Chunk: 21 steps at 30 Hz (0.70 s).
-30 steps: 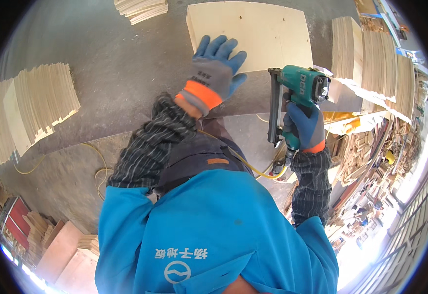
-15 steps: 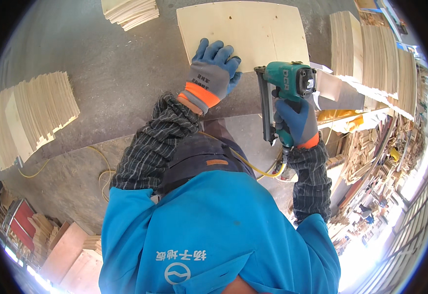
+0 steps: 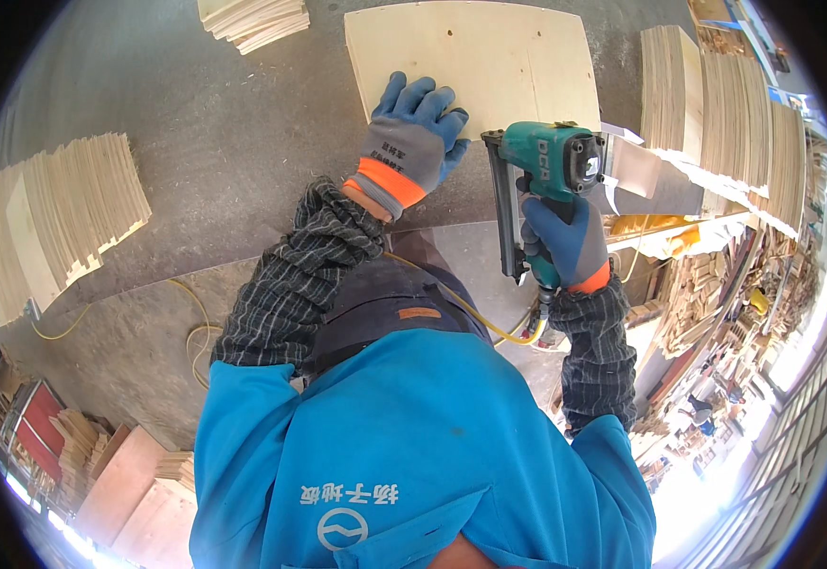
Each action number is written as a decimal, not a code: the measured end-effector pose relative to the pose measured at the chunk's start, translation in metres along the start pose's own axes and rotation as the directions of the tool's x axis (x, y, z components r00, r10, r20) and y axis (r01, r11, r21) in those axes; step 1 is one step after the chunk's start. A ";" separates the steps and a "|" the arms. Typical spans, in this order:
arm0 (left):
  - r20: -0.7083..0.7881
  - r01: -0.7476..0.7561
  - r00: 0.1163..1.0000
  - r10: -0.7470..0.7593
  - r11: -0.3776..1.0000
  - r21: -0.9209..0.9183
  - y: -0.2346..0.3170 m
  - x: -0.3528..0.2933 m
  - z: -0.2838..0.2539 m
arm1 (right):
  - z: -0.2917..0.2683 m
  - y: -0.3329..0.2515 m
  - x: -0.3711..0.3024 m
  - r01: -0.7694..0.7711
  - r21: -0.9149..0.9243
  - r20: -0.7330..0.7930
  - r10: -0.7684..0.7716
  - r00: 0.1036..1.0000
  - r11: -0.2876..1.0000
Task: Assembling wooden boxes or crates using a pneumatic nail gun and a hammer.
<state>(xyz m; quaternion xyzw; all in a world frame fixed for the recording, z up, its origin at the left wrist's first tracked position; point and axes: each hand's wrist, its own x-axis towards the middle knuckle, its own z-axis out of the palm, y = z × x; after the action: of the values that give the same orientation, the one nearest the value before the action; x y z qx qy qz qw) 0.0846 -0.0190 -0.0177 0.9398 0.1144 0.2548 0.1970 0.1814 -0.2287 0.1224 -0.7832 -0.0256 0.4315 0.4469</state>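
A pale plywood panel (image 3: pixel 489 57) lies flat on the grey worktable (image 3: pixel 243 123) in front of me. My left hand (image 3: pixel 411 137), in a grey and blue work glove, rests with spread fingers on the panel's near left corner. Gripped by its handle in my gloved right hand (image 3: pixel 570 237) is a green and black pneumatic nail gun (image 3: pixel 551 156). Its nose and long magazine point to the left, close to the panel's near right edge. From the base of its handle a yellow air hose (image 3: pixel 489 322) runs across my waist. The trigger finger is partly hidden.
Stacked wooden strips (image 3: pixel 63 218) stand on the table at the left, with a smaller stack (image 3: pixel 257 21) at the far edge. Tall stacks of wood pieces (image 3: pixel 717 119) line the right side. Loose hose (image 3: pixel 205 332) lies on the floor at the left, and wood scraps (image 3: pixel 702 303) are heaped at the lower right.
My right hand and the nail gun have shifted slightly to the left, and the gun has tilted a little. My left hand stays on the panel.
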 end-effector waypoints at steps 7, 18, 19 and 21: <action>0.003 0.003 1.000 -0.003 1.000 -0.005 0.000 -0.001 0.000 | 0.000 -0.002 -0.001 -0.005 0.001 0.067 0.005 0.998 1.000; -0.021 0.004 1.000 -0.004 1.000 -0.017 0.000 0.000 -0.001 | -0.004 -0.001 -0.001 -0.018 -0.015 0.011 0.018 1.000 1.000; -0.022 0.005 1.000 -0.005 1.000 -0.019 0.001 0.000 -0.001 | -0.003 -0.002 -0.002 -0.016 0.026 0.078 0.014 0.997 1.000; -0.024 0.007 1.000 -0.008 1.000 -0.018 0.001 0.000 -0.001 | 0.000 -0.002 -0.001 -0.021 -0.012 0.028 0.021 0.999 1.000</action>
<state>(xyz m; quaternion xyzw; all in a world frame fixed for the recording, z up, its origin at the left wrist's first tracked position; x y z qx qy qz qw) 0.0846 -0.0197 -0.0165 0.9344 0.1180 0.2663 0.2050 0.1819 -0.2280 0.1249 -0.7799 -0.0260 0.4469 0.4375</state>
